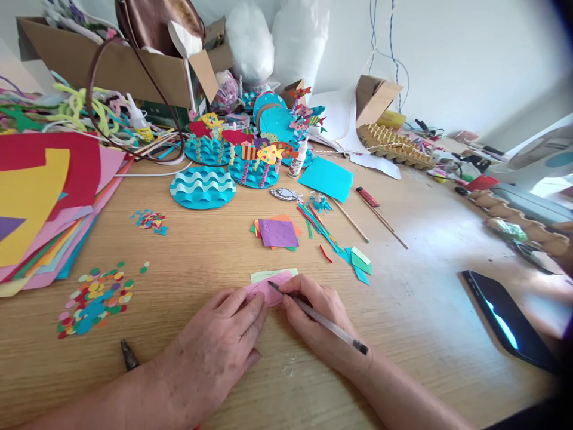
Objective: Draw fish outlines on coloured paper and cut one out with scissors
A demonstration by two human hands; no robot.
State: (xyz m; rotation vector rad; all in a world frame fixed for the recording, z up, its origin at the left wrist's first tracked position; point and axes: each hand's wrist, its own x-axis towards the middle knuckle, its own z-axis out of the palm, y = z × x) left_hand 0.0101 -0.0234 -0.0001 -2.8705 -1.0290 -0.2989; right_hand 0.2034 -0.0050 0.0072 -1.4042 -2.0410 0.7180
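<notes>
Pale wall (430,54) at the back, wood-grained counter (192,251) out front, and colour all over it! Down at the near side, the left hand (215,340) lies flat, fingers side by side, pressing on a pink paper (272,290). Just beside it, the right hand (322,316) has a pen (330,327) pinched between thumb and fingers, the tip right at that pink paper, where drawn lines show. Only a narrow gap between the two hands! Peeking out from behind, a pale green paper (289,273), a drawn line on it too. Straight ahead lies a small stack with a purple paper (278,233) on top. Off to the left, a scatter of paper dots (96,298) in many colours. Farther back, a blue oval (203,188) with wavy strips, and behind it paper fish (269,154) on twisted stems. Close by them stands an upright white bottle (296,164). Over on the right, a dark phone (504,316) lies on its own.
</notes>
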